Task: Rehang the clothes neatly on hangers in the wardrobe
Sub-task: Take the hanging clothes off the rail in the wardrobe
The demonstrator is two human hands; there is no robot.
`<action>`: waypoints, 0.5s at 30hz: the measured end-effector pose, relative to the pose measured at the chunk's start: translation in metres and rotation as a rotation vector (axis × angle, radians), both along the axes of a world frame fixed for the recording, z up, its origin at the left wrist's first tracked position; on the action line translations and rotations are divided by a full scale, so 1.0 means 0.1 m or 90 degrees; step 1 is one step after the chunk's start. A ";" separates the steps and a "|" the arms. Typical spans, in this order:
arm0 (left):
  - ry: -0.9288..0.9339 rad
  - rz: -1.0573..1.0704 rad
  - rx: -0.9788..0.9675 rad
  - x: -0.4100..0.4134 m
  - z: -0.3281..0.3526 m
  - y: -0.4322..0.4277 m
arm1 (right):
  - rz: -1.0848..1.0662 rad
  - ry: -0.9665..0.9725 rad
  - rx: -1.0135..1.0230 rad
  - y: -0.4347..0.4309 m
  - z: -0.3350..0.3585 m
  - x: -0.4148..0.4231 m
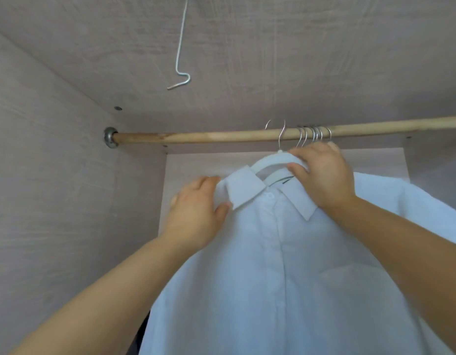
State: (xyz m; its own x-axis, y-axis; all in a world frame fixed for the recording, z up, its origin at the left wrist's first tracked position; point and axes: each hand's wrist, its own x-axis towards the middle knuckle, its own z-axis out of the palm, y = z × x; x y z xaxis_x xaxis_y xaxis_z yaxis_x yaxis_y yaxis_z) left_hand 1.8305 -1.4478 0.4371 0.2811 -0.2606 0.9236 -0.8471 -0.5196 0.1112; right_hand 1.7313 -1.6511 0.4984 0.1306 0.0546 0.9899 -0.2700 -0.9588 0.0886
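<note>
White button-up shirt [273, 278] fills the near foreground, front placket facing out, body hanging below frame. Both bare forearms reach up over it. Left hand [193, 213] is at the shirt's left shoulder, just beside the collar [245, 188]: thumb sits under the collar point, fingers [206, 181] wrap behind the fabric, so it's pinching cloth, not the hanger. Right hand [324, 178] is higher and further in, fingers [301, 152] curled over the top arc of the white plastic hanger [268, 163], thumb under it, a closed grip on the hanger itself. Key relation: the hanger's thin metal hook [282, 139] rises straight off the arc, right next to the right hand's fingertips, and crosses in front of the wooden wardrobe rod [196, 137]. Its tip shows above the rod line. Can't tell if it's seated over the rod or just held against it. The shoulder line runs roughly along the rod, left end dipping. Right hand is clearly the nearer one to the hook, so my read is that it does the seating while the left steadies the shoulder. A cluster of other metal hooks [314, 135] sits on the rod just to the right, close behind the right hand, so there's some snag risk on that side. There's bare rod to the left, out to the metal end socket [109, 137]. Beyond that are the wood-grain wardrobe panels [55, 175], with a bent white wire [181, 47] dangling from the top panel, well apart from everything.
</note>
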 end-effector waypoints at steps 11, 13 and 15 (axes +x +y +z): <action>0.054 0.069 -0.169 -0.08 -0.58 0.99 | 0.265 -0.006 -0.088 1.12 -0.49 0.31; 0.080 0.116 -0.178 -0.15 -0.88 1.26 | 0.311 -0.007 -0.109 1.36 -0.75 0.38; 0.097 0.172 -0.185 -0.27 -1.21 1.52 | 0.358 -0.018 -0.124 1.58 -1.02 0.42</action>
State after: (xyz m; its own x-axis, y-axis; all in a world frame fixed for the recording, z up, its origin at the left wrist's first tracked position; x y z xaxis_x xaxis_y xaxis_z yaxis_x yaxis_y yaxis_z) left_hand 1.8036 -1.2957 0.3164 0.4429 0.1065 0.8902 -0.6475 -0.6488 0.3998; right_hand 1.7733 -1.4932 0.3962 0.0023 0.2882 0.9576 0.2702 -0.9221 0.2769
